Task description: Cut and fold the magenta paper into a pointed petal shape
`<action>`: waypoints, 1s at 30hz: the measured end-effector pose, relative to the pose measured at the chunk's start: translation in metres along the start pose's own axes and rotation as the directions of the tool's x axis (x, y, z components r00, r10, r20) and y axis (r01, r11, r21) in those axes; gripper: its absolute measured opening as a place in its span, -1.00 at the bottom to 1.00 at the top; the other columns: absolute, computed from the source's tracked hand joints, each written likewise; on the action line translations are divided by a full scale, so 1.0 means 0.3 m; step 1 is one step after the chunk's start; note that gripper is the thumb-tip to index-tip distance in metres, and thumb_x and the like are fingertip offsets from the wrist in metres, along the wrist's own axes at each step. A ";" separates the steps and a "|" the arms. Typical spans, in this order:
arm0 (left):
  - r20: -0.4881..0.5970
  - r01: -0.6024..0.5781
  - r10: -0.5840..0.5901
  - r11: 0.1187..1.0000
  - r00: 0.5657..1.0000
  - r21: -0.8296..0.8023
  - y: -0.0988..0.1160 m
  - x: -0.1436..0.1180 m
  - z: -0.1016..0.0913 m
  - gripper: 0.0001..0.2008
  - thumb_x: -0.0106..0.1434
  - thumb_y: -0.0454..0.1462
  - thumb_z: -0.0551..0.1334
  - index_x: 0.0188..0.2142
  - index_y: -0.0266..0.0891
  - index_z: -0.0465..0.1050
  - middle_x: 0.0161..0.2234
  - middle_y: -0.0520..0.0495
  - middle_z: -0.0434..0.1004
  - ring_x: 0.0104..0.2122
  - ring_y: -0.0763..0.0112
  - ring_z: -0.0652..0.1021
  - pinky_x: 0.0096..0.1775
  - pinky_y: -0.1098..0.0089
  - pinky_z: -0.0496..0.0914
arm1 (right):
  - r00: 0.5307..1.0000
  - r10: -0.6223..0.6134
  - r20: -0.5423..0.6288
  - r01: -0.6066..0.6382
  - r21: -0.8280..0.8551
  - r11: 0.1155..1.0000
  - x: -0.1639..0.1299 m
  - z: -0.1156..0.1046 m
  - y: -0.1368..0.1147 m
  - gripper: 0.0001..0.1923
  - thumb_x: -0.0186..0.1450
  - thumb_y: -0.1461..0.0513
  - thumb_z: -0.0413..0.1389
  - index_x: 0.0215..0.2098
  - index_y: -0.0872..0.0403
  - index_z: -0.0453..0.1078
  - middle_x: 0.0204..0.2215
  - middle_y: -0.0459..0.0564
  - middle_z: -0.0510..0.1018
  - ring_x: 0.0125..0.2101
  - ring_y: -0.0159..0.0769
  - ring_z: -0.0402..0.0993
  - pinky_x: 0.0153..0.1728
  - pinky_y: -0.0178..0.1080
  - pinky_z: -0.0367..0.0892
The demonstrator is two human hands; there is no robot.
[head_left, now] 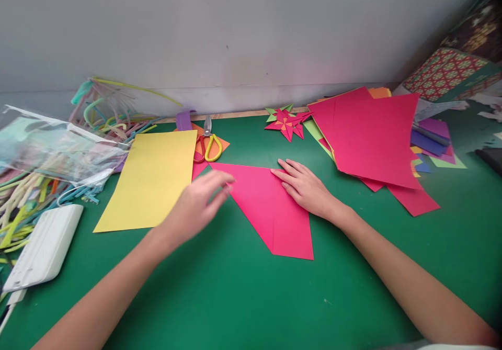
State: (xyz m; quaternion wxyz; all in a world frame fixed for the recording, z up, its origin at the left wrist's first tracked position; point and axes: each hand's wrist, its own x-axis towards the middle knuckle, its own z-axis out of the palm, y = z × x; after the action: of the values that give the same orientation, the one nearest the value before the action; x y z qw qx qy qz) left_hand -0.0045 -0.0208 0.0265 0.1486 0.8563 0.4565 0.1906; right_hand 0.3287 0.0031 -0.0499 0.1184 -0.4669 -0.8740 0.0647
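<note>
Covering the whole work surface, the green mat (235, 287) carries every item. The yellow sheet (151, 180) lies flat left of the folded pink paper (270, 209), which sits at the mat's centre. A loose stack of pink sheets (372, 140) lies right of the folded pink paper, and beyond it to the rear sits a folded paper star (287, 121). The right hand (306, 185) rests flat on the folded pink paper's upper right edge, fingers extended and pressing, gripping nothing. The left hand (198, 206) hovers blurred at the paper's left corner, fingers loosely spread and empty. The yellow-handled scissors (207, 143) lie rear-left of the folded pink paper.
</note>
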 end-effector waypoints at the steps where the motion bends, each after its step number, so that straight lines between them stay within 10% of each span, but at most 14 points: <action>1: -0.034 0.099 -0.095 0.988 0.995 0.120 -0.035 0.049 -0.002 -0.65 0.57 -0.13 0.00 0.05 -0.19 0.52 0.00 -0.19 0.64 -0.03 0.16 0.63 0.00 0.20 0.50 | 1.000 0.000 -0.001 0.000 0.007 1.000 -0.001 -0.001 0.001 -0.50 0.58 0.20 -0.10 0.44 -0.06 0.28 0.50 0.06 0.19 0.46 0.03 0.12 0.40 0.19 0.18; 6: 0.013 0.261 -0.323 0.786 0.946 0.560 -0.145 0.268 0.013 -0.52 0.52 0.02 0.02 -0.06 -0.31 0.52 -0.14 -0.37 0.64 -0.14 -0.06 0.65 -0.15 0.15 0.46 | 1.000 -0.023 -0.013 0.023 -0.010 1.000 -0.007 0.002 0.001 -0.46 0.59 0.18 -0.12 0.50 -0.09 0.16 0.50 0.07 0.19 0.46 0.04 0.12 0.40 0.22 0.18; 18: -0.042 0.336 -0.376 0.766 0.925 0.548 -0.197 0.356 0.039 -0.69 0.37 -0.25 0.07 -0.31 -0.31 0.57 -0.33 -0.37 0.63 -0.29 -0.04 0.64 -0.31 0.21 0.33 | 0.999 -0.014 -0.031 0.016 0.057 0.998 -0.010 0.002 0.004 -0.42 0.59 0.20 -0.12 0.55 -0.18 0.02 0.51 0.02 0.15 0.48 -0.03 0.11 0.42 0.20 0.17; 25: -0.354 0.397 -0.348 0.915 0.868 0.076 -0.185 0.339 -0.022 -0.69 0.34 -0.15 0.18 -0.51 -0.20 0.40 -0.55 -0.05 0.48 -0.51 0.36 0.45 -0.40 0.34 0.15 | 0.999 0.038 0.008 -0.039 0.208 0.977 -0.006 -0.023 0.005 -0.45 0.60 0.10 -0.11 0.52 -0.10 0.10 0.49 0.06 0.20 0.48 -0.07 0.08 0.46 0.19 0.07; 30: -0.230 0.301 -0.415 0.863 0.880 -0.406 -0.097 0.336 -0.036 -0.66 0.33 -0.16 0.23 -0.55 -0.19 0.30 -0.66 0.09 0.30 -0.66 0.51 0.32 -0.52 0.40 0.13 | 0.978 0.124 -0.166 -0.056 0.363 0.930 -0.012 -0.029 0.008 -0.52 0.59 0.16 -0.07 0.43 -0.08 0.27 0.42 0.04 0.34 0.47 -0.05 0.11 0.41 0.19 0.21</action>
State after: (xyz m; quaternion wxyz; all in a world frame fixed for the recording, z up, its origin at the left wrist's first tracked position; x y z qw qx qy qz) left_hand 0.0208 0.0802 0.0427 0.2616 0.6726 0.5845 0.3708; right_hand 0.3348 0.0015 -0.0424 0.2788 -0.4814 -0.8105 0.1835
